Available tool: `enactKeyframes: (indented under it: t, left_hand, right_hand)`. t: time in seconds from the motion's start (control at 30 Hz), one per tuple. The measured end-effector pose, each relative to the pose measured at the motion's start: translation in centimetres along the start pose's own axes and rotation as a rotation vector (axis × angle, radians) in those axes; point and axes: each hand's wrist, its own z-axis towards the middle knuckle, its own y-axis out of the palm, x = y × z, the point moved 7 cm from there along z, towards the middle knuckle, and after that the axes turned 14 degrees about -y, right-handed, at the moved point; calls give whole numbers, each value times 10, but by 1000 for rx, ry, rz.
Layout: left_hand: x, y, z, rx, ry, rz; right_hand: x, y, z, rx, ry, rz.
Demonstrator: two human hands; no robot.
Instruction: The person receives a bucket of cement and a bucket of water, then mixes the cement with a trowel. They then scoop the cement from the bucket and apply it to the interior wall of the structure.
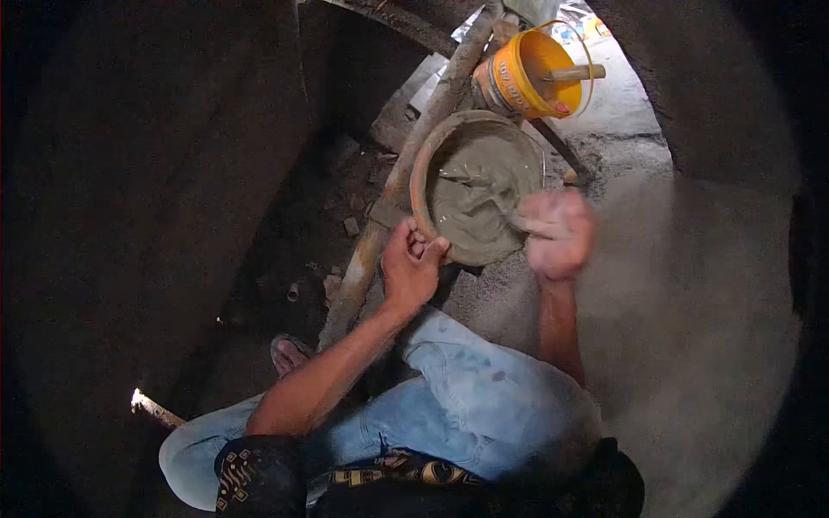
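Note:
A round pan with an orange-brown rim holds wet grey mortar, its surface stirred into folds. My left hand is closed on the pan's lower left rim, the thumb over the edge. At the pan's right side is my right hand, smeared by motion. Its fingers reach to the edge of the mortar, and I cannot make out whether they hold anything.
Beyond the pan a yellow bucket leans, with a wooden handle sticking out. A long pole or beam runs along the left, with rubble beside it. A grey wall surface rises at right.

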Motion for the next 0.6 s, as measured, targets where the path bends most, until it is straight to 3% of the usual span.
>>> enactKeyframes:
  t: [0.07, 0.13, 0.17, 0.2, 0.23, 0.27, 0.33, 0.37, 0.43, 0.5, 0.6]
  left_hand:
    - [-8, -4, -5, 77, 85, 370]
    - [8, 7, -9, 38, 62, 276]
    - [12, 9, -12, 16, 33, 177]
    - [21, 8, -12, 29, 155, 259]
    - [24, 0, -10, 27, 156, 260]
    - [27, -4, -6, 29, 117, 322]
    - [33, -8, 2, 26, 87, 393]
    - [41, -7, 5, 32, 143, 449]
    - [56, -8, 7, 33, 192, 519]
    - [63, -5, 8, -21, 89, 455]
    - [66, -1, -3, -12, 188, 405]
  right_hand:
    - [-35, -2, -5, 87, -2, 49]
    - [-62, 5, 14, -59, -39, 43]
    - [-56, 3, 10, -52, -38, 36]
    - [-38, -8, 2, 82, -26, -36]
    - [-21, -17, -10, 214, -13, -108]
    - [-1, -23, -18, 217, -21, -106]
    - [35, -26, -22, 26, -5, -263]
    - [33, -25, -18, 29, -14, -256]
    - [-1, -8, -11, 14, -221, -395]
    - [-27, -2, 1, 239, 32, 88]
    - [-72, 5, 21, 228, -53, 34]
